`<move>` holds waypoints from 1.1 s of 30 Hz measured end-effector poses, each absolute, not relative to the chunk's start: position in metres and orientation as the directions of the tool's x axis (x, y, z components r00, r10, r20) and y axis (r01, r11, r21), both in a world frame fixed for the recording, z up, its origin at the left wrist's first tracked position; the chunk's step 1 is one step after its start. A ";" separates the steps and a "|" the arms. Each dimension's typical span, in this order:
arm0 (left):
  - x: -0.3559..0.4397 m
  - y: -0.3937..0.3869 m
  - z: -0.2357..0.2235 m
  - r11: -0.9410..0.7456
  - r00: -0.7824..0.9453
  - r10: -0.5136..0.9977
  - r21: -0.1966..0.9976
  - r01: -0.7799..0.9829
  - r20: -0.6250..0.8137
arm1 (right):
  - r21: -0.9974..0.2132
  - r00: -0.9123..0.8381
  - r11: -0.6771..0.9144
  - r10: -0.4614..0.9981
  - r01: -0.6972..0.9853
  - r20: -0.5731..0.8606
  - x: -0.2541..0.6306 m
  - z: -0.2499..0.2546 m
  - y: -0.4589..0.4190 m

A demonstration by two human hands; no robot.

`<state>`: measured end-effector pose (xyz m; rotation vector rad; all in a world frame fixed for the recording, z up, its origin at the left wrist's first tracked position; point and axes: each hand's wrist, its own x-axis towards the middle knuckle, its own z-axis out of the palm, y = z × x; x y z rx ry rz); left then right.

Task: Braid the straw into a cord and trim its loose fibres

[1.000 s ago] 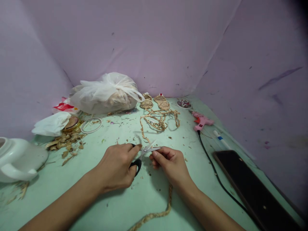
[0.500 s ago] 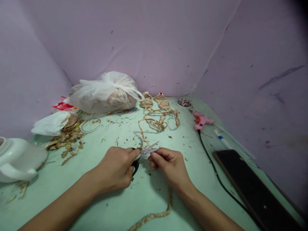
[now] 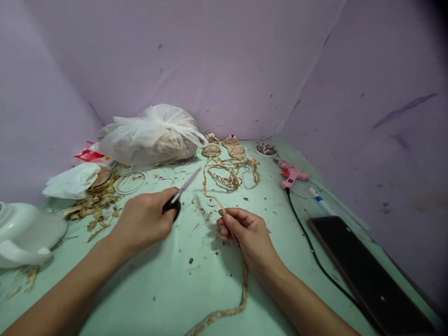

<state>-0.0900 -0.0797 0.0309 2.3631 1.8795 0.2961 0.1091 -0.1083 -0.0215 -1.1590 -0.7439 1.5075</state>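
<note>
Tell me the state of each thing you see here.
Black-handled metal scissors, gripped in left hand, blades blurred, apparently closed.
Tan braided rope, pinched in right hand, loosely tangled beyond.
White translucent plastic bag, bulging, top gathered.
Pink plastic glue gun, lying down, power unclear.
Black rectangular phone, lying flat, screen dark.
Round white dish, full of small pieces.

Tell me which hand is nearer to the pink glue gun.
Right. The right hand is left of the pink glue gun, closer to the wearer; the left hand is much farther left.
</note>
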 end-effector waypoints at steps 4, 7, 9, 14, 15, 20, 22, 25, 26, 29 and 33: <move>-0.104 -0.064 0.030 0.006 -0.015 0.999 0.313 0.950 0.028 | -0.865 0.001 -0.315 0.940 -0.389 -0.342 0.108 -0.020 -0.109; -0.095 -0.065 0.021 0.157 -0.039 0.984 0.748 0.645 -0.173 | -0.850 -0.005 -0.355 0.923 -0.389 -0.384 0.108 -0.019 -0.111; -0.083 -0.072 0.014 0.230 0.044 0.964 0.909 0.348 -0.261 | -0.857 -0.023 -0.359 0.926 -0.371 -0.378 0.107 -0.020 -0.113; -0.063 -0.084 0.004 0.324 0.204 0.929 0.945 -0.037 -0.310 | -0.876 -0.088 -0.374 0.927 -0.304 -0.365 0.101 -0.025 -0.118; -0.063 -0.085 0.004 0.355 0.254 0.914 0.928 -0.116 -0.317 | -0.881 -0.099 -0.375 0.927 -0.289 -0.363 0.101 -0.026 -0.119; -0.068 -0.084 0.005 0.480 0.333 0.861 0.832 -0.278 -0.385 | -0.937 -0.036 -0.295 0.955 -0.188 -0.294 0.101 -0.024 -0.119; -0.066 -0.085 0.001 0.458 0.276 0.879 0.850 -0.260 -0.389 | -0.966 -0.015 -0.231 0.973 -0.113 -0.231 0.100 -0.024 -0.120; -0.058 -0.089 -0.004 0.427 0.225 0.899 0.865 -0.262 -0.376 | -0.991 -0.047 -0.130 0.990 0.023 -0.131 0.096 -0.024 -0.125; -0.056 -0.091 -0.006 0.418 0.209 0.904 0.870 -0.261 -0.372 | -0.993 -0.070 -0.097 0.992 0.066 -0.102 0.094 -0.025 -0.127; -0.052 -0.094 -0.007 0.385 0.201 0.917 0.893 -0.234 -0.343 | -0.989 -0.170 -0.067 0.981 0.130 -0.089 0.091 -0.026 -0.131; -0.054 -0.096 -0.004 0.361 0.300 0.904 0.918 -0.161 -0.303 | -0.971 -0.079 -0.231 0.971 -0.055 -0.226 0.103 -0.021 -0.118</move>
